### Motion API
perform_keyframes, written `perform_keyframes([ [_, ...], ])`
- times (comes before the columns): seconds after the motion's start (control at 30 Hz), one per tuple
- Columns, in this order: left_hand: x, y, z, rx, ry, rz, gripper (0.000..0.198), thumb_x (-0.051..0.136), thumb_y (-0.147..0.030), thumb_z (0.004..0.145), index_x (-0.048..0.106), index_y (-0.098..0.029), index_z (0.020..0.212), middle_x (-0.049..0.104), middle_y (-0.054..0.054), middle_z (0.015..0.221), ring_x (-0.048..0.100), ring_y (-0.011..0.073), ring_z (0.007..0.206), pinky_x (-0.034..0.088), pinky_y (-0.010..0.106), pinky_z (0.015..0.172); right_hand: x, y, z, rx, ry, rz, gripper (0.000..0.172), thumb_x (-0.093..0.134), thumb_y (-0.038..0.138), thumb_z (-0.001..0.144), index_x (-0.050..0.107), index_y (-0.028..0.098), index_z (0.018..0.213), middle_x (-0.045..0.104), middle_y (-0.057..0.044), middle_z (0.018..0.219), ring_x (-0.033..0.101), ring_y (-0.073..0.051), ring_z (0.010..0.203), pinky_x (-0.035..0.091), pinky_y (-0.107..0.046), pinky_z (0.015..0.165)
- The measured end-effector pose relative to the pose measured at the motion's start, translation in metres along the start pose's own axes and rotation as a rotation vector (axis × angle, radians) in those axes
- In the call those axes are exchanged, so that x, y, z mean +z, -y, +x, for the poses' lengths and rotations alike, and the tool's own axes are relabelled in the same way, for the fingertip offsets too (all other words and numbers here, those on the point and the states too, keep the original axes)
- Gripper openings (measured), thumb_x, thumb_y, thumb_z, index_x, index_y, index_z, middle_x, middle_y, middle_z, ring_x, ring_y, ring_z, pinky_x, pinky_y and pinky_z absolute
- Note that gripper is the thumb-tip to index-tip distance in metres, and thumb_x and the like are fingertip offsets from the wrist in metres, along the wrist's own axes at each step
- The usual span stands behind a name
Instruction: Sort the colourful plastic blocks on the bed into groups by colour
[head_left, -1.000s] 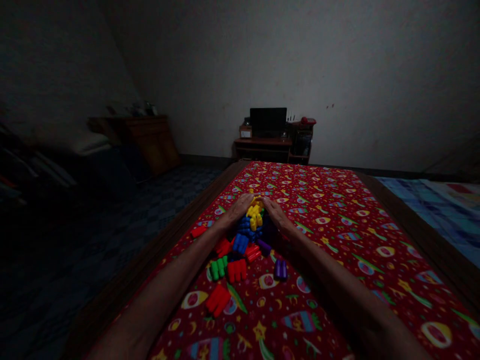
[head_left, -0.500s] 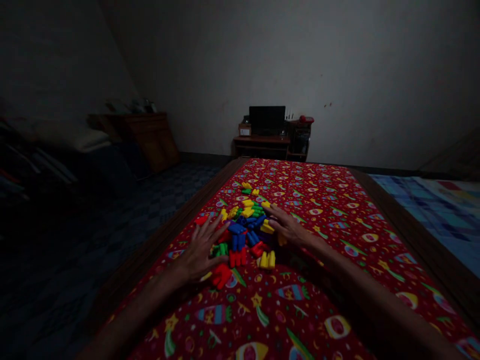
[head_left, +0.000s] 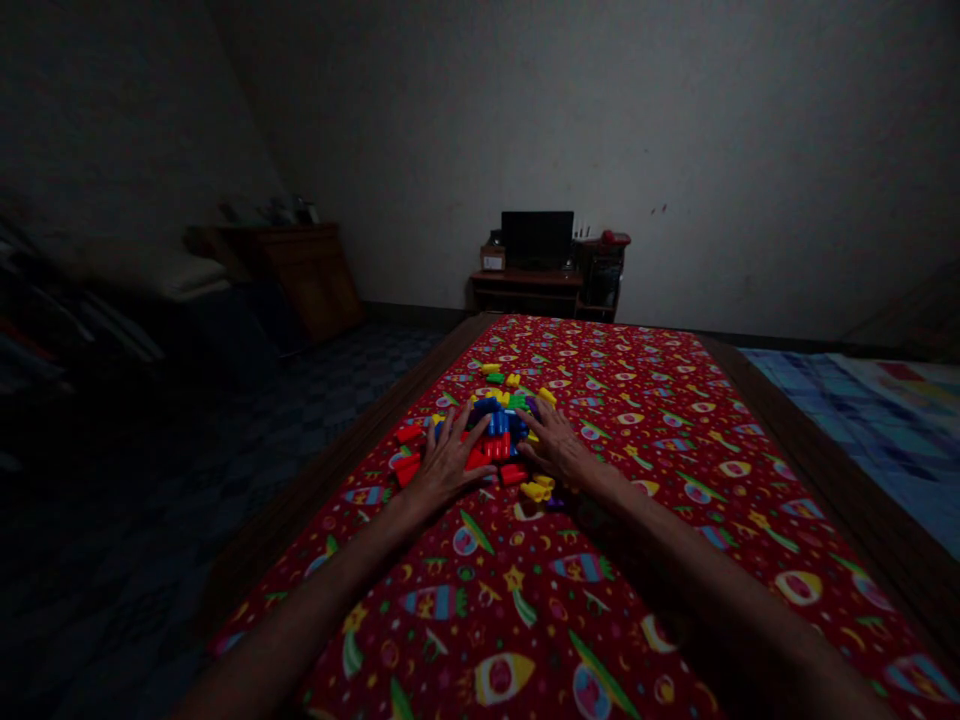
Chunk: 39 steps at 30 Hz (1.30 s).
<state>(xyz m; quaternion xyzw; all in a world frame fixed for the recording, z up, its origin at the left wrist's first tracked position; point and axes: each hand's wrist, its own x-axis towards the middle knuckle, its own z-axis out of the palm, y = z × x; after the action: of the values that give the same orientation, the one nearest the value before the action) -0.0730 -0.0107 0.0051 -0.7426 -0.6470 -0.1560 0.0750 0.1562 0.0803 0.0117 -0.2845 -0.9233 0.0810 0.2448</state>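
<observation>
Several plastic toy blocks in red, blue, yellow, green and purple lie heaped on a red patterned cloth [head_left: 517,580]. My left hand [head_left: 448,458] rests over the left side of the heap with its fingers spread, by the red blocks [head_left: 495,446]. On the right side my right hand [head_left: 556,445] is also spread, its fingertips among the blue blocks [head_left: 497,424]. Nearest to me are yellow blocks [head_left: 537,489], just below my right hand. Past the heap, a green block [head_left: 495,379] lies beside a few yellow ones. My palms and fingers hide part of the heap.
The cloth covers a long surface with a dark brown border [head_left: 750,400]. Beyond it stands a desk [head_left: 525,279] with a black monitor [head_left: 537,238]. A wooden cabinet [head_left: 315,275] is at the left, and a blue checked sheet [head_left: 825,420] lies at the right.
My left hand has moved forward and to the right, and the blocks near it have shifted away from me. My right hand has moved slightly left. The heap is more closely gathered.
</observation>
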Motion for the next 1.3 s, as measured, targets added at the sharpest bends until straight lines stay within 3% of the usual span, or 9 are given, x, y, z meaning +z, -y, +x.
perform_keyframes([
  [0.13, -0.005, 0.040, -0.023, -0.067, -0.092, 0.067, 0.065, 0.041, -0.059, 0.090, 0.029, -0.031, 0.148, 0.024, 0.009, 0.157, 0.012, 0.0369, 0.144, 0.010, 0.065, 0.111, -0.016, -0.009, -0.047, 0.021, -0.007, 0.076, 0.062, 0.043, 0.046, 0.094, 0.022, 0.031, 0.151, 0.023, -0.011, 0.156, 0.021, -0.030, 0.143, 0.029, -0.052, 0.112],
  [0.27, 0.005, 0.064, -0.044, -0.245, -0.080, -0.056, 0.070, 0.032, -0.062, 0.091, 0.026, -0.023, 0.149, 0.029, 0.015, 0.154, 0.023, 0.0366, 0.142, 0.024, 0.061, 0.110, -0.007, 0.001, -0.086, -0.043, 0.132, 0.082, 0.085, 0.058, 0.055, 0.083, 0.015, 0.030, 0.152, 0.007, -0.013, 0.159, 0.011, -0.036, 0.145, 0.030, -0.055, 0.111],
  [0.37, 0.013, 0.053, -0.030, -0.216, -0.062, -0.194, 0.075, 0.033, -0.064, 0.090, 0.024, -0.018, 0.149, 0.031, 0.016, 0.153, 0.028, 0.0323, 0.141, 0.029, 0.052, 0.111, 0.015, 0.010, -0.069, -0.059, 0.118, 0.091, 0.086, 0.060, 0.050, 0.084, 0.015, 0.025, 0.152, 0.005, -0.016, 0.158, 0.005, -0.037, 0.145, 0.026, -0.056, 0.112],
  [0.5, 0.015, 0.027, 0.002, -0.145, -0.091, -0.314, 0.083, 0.043, -0.067, 0.084, 0.025, -0.017, 0.149, 0.028, 0.016, 0.154, 0.024, 0.0314, 0.142, 0.026, 0.049, 0.114, 0.035, 0.006, -0.022, -0.059, 0.054, 0.112, 0.081, 0.061, 0.044, 0.085, 0.021, 0.020, 0.151, 0.016, -0.021, 0.154, 0.008, -0.037, 0.145, 0.026, -0.057, 0.111],
  [0.63, 0.014, 0.024, 0.014, -0.078, -0.134, -0.362, 0.082, 0.051, -0.066, 0.081, 0.031, -0.020, 0.146, 0.031, 0.015, 0.152, 0.030, 0.0310, 0.140, 0.030, 0.048, 0.112, 0.030, -0.010, -0.004, -0.022, -0.081, 0.146, 0.061, 0.051, 0.036, 0.091, 0.032, 0.021, 0.147, 0.033, -0.019, 0.148, 0.027, -0.032, 0.140, 0.033, -0.055, 0.108],
  [0.8, 0.016, 0.025, 0.021, 0.043, -0.169, -0.266, 0.056, 0.057, -0.055, 0.083, 0.056, -0.021, 0.127, 0.051, 0.013, 0.137, 0.044, 0.0308, 0.127, 0.035, 0.052, 0.107, 0.010, -0.013, -0.003, -0.047, -0.252, 0.269, 0.041, 0.044, 0.022, 0.092, 0.050, 0.019, 0.133, 0.060, -0.014, 0.123, 0.057, -0.024, 0.113, 0.047, -0.042, 0.096],
  [1.03, 0.012, 0.003, 0.036, 0.069, -0.100, -0.222, 0.026, 0.065, -0.039, 0.078, 0.072, -0.020, 0.095, 0.059, 0.011, 0.128, 0.042, 0.0338, 0.125, 0.036, 0.056, 0.104, 0.006, 0.006, 0.027, -0.151, -0.024, -0.052, 0.051, 0.055, 0.014, 0.084, 0.049, 0.018, 0.135, 0.053, -0.018, 0.131, 0.047, -0.030, 0.122, 0.043, -0.048, 0.096],
  [1.1, 0.010, 0.001, 0.031, 0.093, -0.080, -0.245, 0.022, 0.064, -0.035, 0.079, 0.072, -0.021, 0.094, 0.059, 0.010, 0.129, 0.041, 0.0332, 0.127, 0.037, 0.055, 0.104, 0.008, 0.005, 0.035, -0.166, 0.030, -0.079, 0.048, 0.054, 0.014, 0.085, 0.051, 0.019, 0.133, 0.058, -0.016, 0.124, 0.052, -0.027, 0.116, 0.046, -0.043, 0.092],
  [1.3, 0.006, 0.013, 0.020, 0.122, -0.176, -0.309, 0.026, 0.054, -0.037, 0.086, 0.070, -0.023, 0.100, 0.057, 0.010, 0.130, 0.046, 0.0276, 0.125, 0.039, 0.050, 0.105, 0.002, 0.000, 0.038, -0.134, -0.099, 0.126, 0.032, 0.047, 0.015, 0.089, 0.062, 0.015, 0.117, 0.067, -0.014, 0.109, 0.062, -0.022, 0.100, 0.048, -0.035, 0.086],
])
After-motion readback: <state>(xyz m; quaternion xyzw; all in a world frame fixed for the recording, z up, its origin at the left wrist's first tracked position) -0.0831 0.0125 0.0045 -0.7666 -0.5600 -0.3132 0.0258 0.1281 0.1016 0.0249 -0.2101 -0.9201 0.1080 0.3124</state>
